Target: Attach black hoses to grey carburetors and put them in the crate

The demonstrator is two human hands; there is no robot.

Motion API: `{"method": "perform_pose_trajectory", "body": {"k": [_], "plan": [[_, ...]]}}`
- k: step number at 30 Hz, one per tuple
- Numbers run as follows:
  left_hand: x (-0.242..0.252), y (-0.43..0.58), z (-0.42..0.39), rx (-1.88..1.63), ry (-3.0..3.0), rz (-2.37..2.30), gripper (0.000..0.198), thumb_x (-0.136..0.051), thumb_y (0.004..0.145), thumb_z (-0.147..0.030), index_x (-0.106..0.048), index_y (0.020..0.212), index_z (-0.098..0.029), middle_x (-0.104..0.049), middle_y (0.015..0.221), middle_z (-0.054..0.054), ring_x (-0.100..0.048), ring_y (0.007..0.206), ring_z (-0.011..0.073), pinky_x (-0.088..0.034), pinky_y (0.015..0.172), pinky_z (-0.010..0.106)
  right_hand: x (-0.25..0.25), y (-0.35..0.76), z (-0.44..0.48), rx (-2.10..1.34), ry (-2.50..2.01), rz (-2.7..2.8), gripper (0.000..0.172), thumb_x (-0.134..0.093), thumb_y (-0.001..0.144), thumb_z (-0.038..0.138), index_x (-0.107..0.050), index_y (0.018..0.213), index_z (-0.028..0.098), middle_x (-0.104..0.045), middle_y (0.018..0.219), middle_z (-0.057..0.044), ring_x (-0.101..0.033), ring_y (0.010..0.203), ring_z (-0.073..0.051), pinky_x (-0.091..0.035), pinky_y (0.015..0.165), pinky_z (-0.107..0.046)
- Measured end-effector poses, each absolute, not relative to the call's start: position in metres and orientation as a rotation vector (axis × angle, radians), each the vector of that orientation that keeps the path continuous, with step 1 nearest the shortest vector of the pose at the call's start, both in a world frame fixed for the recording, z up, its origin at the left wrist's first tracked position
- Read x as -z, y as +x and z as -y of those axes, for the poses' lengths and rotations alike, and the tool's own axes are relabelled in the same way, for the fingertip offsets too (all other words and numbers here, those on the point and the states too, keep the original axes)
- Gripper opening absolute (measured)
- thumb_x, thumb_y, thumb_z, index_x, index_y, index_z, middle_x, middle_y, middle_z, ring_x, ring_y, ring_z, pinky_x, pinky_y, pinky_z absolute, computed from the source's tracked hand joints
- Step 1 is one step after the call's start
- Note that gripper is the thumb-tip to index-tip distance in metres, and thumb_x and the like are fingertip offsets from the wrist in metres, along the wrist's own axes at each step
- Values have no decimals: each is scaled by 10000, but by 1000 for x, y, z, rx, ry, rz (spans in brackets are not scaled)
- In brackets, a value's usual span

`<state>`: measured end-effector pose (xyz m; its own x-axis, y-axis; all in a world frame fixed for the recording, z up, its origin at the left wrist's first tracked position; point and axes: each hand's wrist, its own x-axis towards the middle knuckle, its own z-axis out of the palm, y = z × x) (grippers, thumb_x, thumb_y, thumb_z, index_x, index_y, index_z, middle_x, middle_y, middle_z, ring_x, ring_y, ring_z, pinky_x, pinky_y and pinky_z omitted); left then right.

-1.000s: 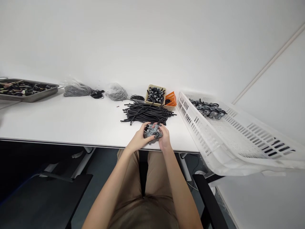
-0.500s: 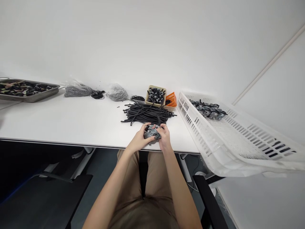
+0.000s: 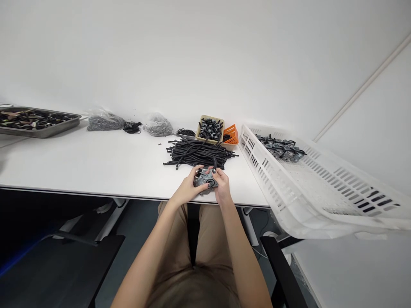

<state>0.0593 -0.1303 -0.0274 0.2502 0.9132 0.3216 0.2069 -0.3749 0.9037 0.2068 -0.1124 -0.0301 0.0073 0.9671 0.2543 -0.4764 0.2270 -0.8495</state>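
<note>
My left hand [image 3: 188,187] is closed round a grey metal housing [image 3: 205,179] with a round opening, just above the table's front edge. Its thumb lies across the near side of the housing. My right hand [image 3: 222,185] is at the housing's right side, its thumb and fingers pinched on a black rubber hose [image 3: 215,161] that curves up at the top of the part. The fingers hide where hose and housing meet. Right behind my hands lies a pile of black hoses [image 3: 195,152] on the white table [image 3: 128,167].
Behind the pile stand a beige basket [image 3: 198,128] of small black and grey parts and an orange basket [image 3: 235,136]. A large white crate [image 3: 272,184] at right holds several grey housings [image 3: 282,149]. Leftward are plastic bags [image 3: 104,122] and a metal tray [image 3: 48,131].
My right thumb has shifted slightly to the right along the top of the housing, so more of its face shows. My left hand keeps its hold.
</note>
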Motion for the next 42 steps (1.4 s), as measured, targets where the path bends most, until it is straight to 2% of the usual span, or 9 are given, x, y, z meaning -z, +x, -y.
{"method": "perform_pose_trajectory", "body": {"k": [6, 13, 16, 19, 22, 25, 28, 33, 42], "plan": [[28, 59, 129, -1179, 1763, -1016, 675, -709, 791, -369, -399, 1377, -240, -573, 1368, 108, -614, 1131, 251, -469, 1015, 419, 29, 207, 113, -1279, -638, 956, 222, -717, 744, 351, -718, 898, 191, -714, 766, -6, -639, 728, -172, -513, 733, -295], [28, 59, 129, -1188, 1759, -1017, 673, -711, 786, -349, -403, 1373, -230, -538, 1421, 118, -578, 1224, 258, -460, 1025, 379, 30, 207, 114, -1192, -650, 1034, 207, -709, 770, 384, -731, 865, 202, -723, 807, -12, -644, 797, -185, -517, 767, -297], [28, 59, 130, -1188, 1768, -1013, 679, -711, 787, -349, -403, 1379, -225, -528, 1431, 120, -570, 1236, 260, -455, 1029, 374, 31, 207, 114, -1199, -638, 1023, 208, -713, 771, 384, -728, 867, 200, -717, 786, -6, -640, 759, -173, -514, 753, -290], [27, 59, 131, -1188, 1763, -1019, 669, -702, 799, -345, -407, 1386, -220, -534, 1419, 126, -566, 1237, 263, -442, 1045, 388, 31, 207, 111, -1229, -651, 953, 254, -704, 784, 391, -715, 954, 204, -728, 800, -11, -653, 745, -170, -517, 735, -294], [28, 57, 130, -1192, 1772, -1017, 667, -707, 796, -332, -420, 1388, -222, -537, 1411, 127, -547, 1256, 270, -415, 1073, 402, 26, 208, 105, -1165, -687, 939, 332, -741, 761, 364, -690, 1059, 225, -749, 913, -22, -675, 855, -177, -518, 805, -302], [29, 55, 129, -1184, 1793, -1011, 671, -714, 797, -343, -423, 1391, -233, -512, 1435, 124, -530, 1269, 277, -406, 1079, 406, 20, 211, 98, -1054, -733, 1028, 314, -792, 715, 340, -713, 993, 216, -749, 976, -41, -669, 962, -193, -500, 904, -325], [29, 54, 129, -1167, 1801, -1006, 670, -690, 826, -370, -405, 1417, -235, -520, 1425, 129, -552, 1228, 279, -413, 1063, 417, 16, 216, 93, -1058, -737, 1115, 302, -795, 709, 379, -734, 951, 209, -754, 949, -59, -670, 956, -218, -501, 911, -362], [30, 50, 128, -1158, 1813, -954, 687, -679, 840, -375, -392, 1446, -226, -521, 1432, 141, -526, 1267, 292, -372, 1103, 432, 16, 226, 88, -1252, -614, 1193, 271, -816, 688, 416, -732, 867, 230, -717, 846, -32, -646, 877, -210, -494, 904, -365], [30, 47, 123, -1161, 1822, -857, 646, -666, 866, -377, -404, 1439, -233, -470, 1486, 123, -456, 1351, 284, -331, 1145, 405, 19, 226, 85, -1543, -402, 1153, 268, -843, 681, 386, -626, 763, 252, -627, 879, -5, -618, 913, -199, -485, 951, -361]]}}
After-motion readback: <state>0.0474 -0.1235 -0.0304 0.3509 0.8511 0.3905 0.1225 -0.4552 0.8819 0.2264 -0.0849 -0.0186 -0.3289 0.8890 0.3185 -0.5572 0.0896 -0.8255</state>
